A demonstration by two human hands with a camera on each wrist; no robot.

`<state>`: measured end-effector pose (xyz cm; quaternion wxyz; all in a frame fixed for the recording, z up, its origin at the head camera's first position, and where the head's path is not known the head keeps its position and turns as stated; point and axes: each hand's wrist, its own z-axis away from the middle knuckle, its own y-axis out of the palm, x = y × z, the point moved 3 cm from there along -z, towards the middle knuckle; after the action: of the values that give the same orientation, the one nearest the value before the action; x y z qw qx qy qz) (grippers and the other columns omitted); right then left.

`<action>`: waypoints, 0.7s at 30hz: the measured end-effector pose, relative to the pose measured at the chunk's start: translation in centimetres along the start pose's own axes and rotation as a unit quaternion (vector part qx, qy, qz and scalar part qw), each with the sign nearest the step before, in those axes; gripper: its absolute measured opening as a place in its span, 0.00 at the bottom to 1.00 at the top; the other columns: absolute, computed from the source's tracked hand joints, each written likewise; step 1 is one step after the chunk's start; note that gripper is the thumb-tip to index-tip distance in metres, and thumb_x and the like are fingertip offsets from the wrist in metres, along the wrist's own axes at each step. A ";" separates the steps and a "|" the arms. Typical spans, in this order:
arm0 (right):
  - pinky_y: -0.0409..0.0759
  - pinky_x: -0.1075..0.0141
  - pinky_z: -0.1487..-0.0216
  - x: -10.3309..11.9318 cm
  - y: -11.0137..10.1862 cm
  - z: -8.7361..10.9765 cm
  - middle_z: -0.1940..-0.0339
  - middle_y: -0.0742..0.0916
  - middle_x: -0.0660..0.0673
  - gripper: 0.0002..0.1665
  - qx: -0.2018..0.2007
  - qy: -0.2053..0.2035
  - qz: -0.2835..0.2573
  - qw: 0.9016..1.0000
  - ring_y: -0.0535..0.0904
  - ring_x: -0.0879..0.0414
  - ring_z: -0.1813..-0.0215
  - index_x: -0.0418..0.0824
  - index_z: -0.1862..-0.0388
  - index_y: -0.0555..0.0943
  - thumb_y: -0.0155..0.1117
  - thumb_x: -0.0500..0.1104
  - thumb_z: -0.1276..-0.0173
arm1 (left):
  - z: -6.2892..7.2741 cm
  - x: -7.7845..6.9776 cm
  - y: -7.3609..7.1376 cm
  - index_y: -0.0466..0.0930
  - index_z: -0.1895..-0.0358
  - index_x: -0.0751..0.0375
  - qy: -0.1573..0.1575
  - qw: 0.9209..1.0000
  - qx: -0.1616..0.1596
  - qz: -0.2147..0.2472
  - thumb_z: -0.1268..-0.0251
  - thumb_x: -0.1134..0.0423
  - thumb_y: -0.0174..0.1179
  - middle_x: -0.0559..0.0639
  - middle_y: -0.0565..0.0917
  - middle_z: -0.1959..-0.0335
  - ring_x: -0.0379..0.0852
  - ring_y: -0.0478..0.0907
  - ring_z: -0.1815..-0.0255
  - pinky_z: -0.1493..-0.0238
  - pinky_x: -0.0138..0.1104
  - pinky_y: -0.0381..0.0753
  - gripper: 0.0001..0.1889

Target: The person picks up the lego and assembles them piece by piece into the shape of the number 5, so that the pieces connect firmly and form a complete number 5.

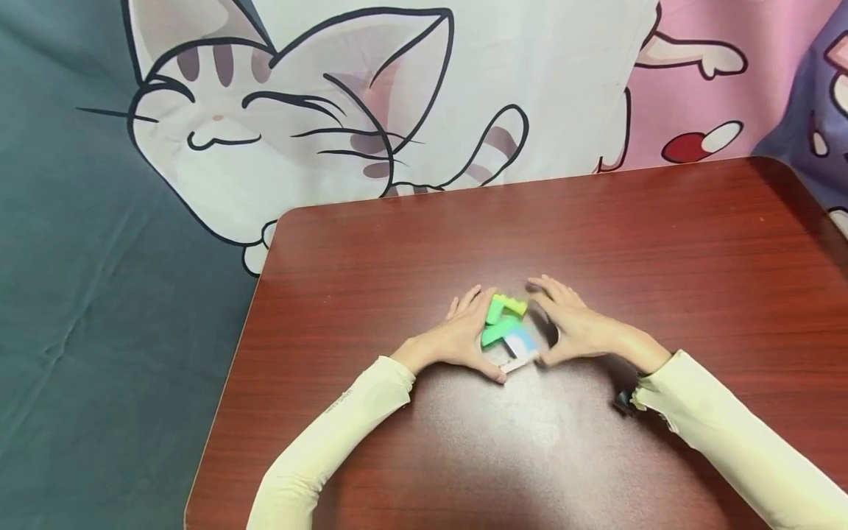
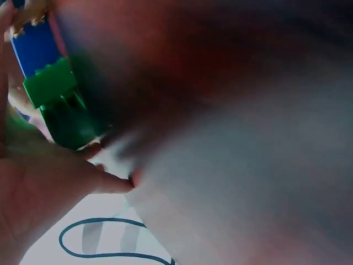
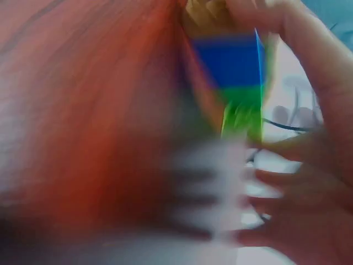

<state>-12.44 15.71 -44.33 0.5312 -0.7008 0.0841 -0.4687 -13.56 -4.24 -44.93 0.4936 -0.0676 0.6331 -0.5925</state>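
Observation:
A small group of toy building blocks lies between the hands: green blocks (image 1: 498,333), a yellow-green block (image 1: 514,306) at the far end, and a blue block (image 1: 520,340) nearer the front. Both wrist views show a tan block (image 3: 207,17) beyond the blue one. The left hand (image 1: 460,336) rests along the group's left side, thumb in front, fingers stretched past the green block (image 2: 51,81). On the right side the right hand (image 1: 579,330) arches round the group with spread fingers, blurred, its thumb close to the tan block.
A dark red-brown wooden table (image 1: 371,265) with rounded corners carries everything. Behind it hangs a cloth (image 1: 563,44) printed with a cartoon cat. A small black object (image 1: 623,403) sits by the right sleeve cuff.

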 end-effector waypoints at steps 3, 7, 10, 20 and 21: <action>0.43 0.33 0.39 -0.2 0.4 0.3 0.32 0.60 0.30 0.39 -0.031 -0.026 0.019 0.999 0.46 0.31 0.31 0.38 0.54 0.73 0.75 0.51 0.67 | -0.4 0.1 -0.1 0.37 0.27 0.62 -0.005 1.000 -0.005 -0.021 0.66 0.41 0.72 0.55 0.48 0.27 0.49 0.30 0.27 0.35 0.57 0.35 0.66; 0.46 0.35 0.38 0.2 0.4 0.7 0.32 0.59 0.29 0.46 -0.026 -0.028 0.017 0.999 0.49 0.32 0.31 0.36 0.50 0.71 0.77 0.53 0.68 | 0.1 0.3 -0.3 0.32 0.27 0.62 -0.008 1.000 0.014 -0.016 0.62 0.41 0.71 0.57 0.42 0.26 0.52 0.32 0.27 0.35 0.57 0.35 0.66; 0.51 0.36 0.38 0.8 0.1 1.0 0.34 0.61 0.28 0.50 -0.021 -0.018 0.011 1.000 0.54 0.33 0.33 0.34 0.47 0.69 0.78 0.56 0.67 | 0.9 0.5 -1.0 0.29 0.28 0.63 -0.004 0.999 0.045 0.009 0.59 0.41 0.71 0.59 0.38 0.26 0.54 0.33 0.27 0.33 0.52 0.37 0.67; 0.73 0.58 0.64 2.6 -0.2 2.2 0.61 0.76 0.46 0.47 -0.055 0.013 0.050 0.997 0.70 0.55 0.62 0.35 0.52 0.70 0.75 0.66 0.62 | 1.3 0.7 -2.6 0.46 0.29 0.65 0.017 0.998 0.015 -0.061 0.39 0.62 0.56 0.58 0.57 0.30 0.53 0.57 0.34 0.37 0.47 0.60 0.39; 0.72 0.60 0.68 2.7 -0.1 2.2 0.64 0.75 0.48 0.44 -0.052 0.020 0.055 0.997 0.69 0.57 0.65 0.36 0.55 0.71 0.74 0.65 0.60 | 1.3 0.7 -2.6 0.48 0.29 0.64 0.012 0.997 0.000 -0.070 0.37 0.61 0.55 0.57 0.61 0.32 0.52 0.59 0.36 0.39 0.47 0.63 0.36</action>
<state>-9.38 15.52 -42.70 0.5169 -0.7124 0.1574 -0.4479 -14.27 -6.36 -42.94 0.4437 -0.1047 0.6322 -0.6265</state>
